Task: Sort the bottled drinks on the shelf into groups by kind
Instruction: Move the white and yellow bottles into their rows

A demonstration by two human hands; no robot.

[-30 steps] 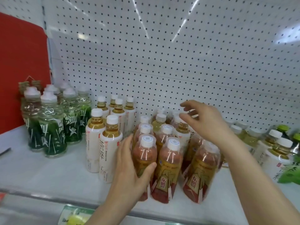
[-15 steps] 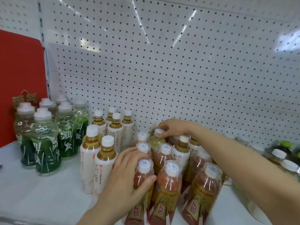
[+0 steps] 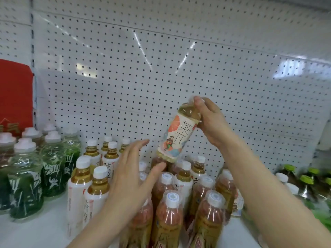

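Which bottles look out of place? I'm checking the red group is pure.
White-label tea bottles stand among the red-label bottles, mismatched in kind. The right hand holds a pale citrus-label bottle tilted above them.

Right hand (image 3: 211,122) gripping a tilted pale tea bottle (image 3: 179,133) by its top, left hand (image 3: 132,178) spread open just below it, red-brown bottles (image 3: 169,217) beneath both hands

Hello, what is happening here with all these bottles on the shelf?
A person is sorting drinks. The right hand holds a pale tea bottle by its top, tilted in the air above the reddish-brown bottles. The left hand is open, empty, just below it. Green bottles and white-label bottles stand grouped on the left.
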